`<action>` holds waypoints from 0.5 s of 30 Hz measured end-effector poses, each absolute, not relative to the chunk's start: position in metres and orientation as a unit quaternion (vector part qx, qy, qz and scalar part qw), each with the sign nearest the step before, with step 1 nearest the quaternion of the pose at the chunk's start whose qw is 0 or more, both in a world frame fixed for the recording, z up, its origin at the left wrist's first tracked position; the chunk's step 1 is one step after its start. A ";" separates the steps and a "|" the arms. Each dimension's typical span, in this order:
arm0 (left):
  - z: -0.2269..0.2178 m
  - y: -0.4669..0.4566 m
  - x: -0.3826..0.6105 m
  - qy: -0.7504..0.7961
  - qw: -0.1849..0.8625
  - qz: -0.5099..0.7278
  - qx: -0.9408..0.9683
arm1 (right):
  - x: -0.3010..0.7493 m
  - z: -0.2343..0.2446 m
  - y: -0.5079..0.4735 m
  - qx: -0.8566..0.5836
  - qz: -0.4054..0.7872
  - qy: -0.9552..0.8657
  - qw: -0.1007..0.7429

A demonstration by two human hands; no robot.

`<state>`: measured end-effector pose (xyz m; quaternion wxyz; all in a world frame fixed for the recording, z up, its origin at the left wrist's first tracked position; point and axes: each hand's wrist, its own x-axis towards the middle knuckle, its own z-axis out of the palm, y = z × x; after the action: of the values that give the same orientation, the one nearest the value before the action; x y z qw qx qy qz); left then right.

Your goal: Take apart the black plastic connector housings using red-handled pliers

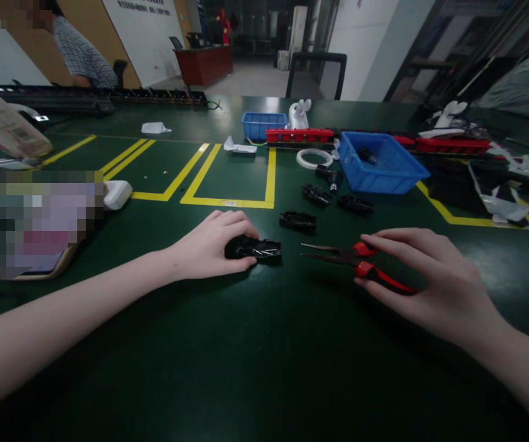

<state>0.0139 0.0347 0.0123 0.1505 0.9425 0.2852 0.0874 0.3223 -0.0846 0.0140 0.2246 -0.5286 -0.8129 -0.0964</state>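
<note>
I see my left hand (pixel 209 245) just left of the frame's centre, resting on the dark green table (pixel 264 368) with its fingers curled over the near end of a black plastic part (pixel 254 249), gripping it against the surface. The part lies flat, and a few thin metal pins show on its upper face toward its right end.

My right hand (pixel 430 279) sits right of centre, fingers spread and laid over the red handles of a pair of needle-nose pliers (pixel 354 261). The fingertips touch both handles, but the hand is loose around them and the tool lies on the table. Its thin tips point left toward the black part, with a clear gap between the two.

Just above the part lies another black piece (pixel 298 221), and two more black pieces (pixel 338 199) lie further up toward a blue bin (pixel 381 166) in the upper right middle. A coil of white tubing (pixel 314 158) lies at the bin's left, a smaller blue bin (pixel 263 124) sits behind it, and a long red strip (pixel 298 135) runs between them. Yellow lines (pixel 227 201) mark boxes on the table above my left hand. In the upper left corner a person in a checked shirt (pixel 84 58) stands at the far edge.
</note>
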 end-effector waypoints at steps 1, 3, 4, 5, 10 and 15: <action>0.013 0.038 0.016 0.289 0.149 0.085 0.942 | 0.324 0.013 -0.084 -0.530 -0.097 -0.812 0.225; 0.014 0.044 0.021 0.298 0.150 0.079 0.939 | 0.327 0.011 -0.083 -0.535 -0.096 -0.809 0.223; 0.015 0.047 0.024 0.303 0.153 0.077 0.937 | 0.328 0.009 -0.083 -0.537 -0.095 -0.808 0.223; 0.016 0.050 0.027 0.308 0.159 0.078 0.935 | 0.329 0.008 -0.082 -0.540 -0.094 -0.806 0.222; 0.017 0.064 0.051 0.314 0.219 0.122 0.916 | 0.331 0.003 -0.081 -0.551 -0.073 -0.805 0.209; 0.011 0.073 0.081 0.283 0.233 0.106 0.924 | 0.333 0.000 -0.081 -0.551 -0.074 -0.804 0.211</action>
<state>0.0807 0.0728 0.0108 0.2329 0.9244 0.2826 0.1065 0.3331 -0.0813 0.0004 0.2107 -0.5509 -0.8042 -0.0737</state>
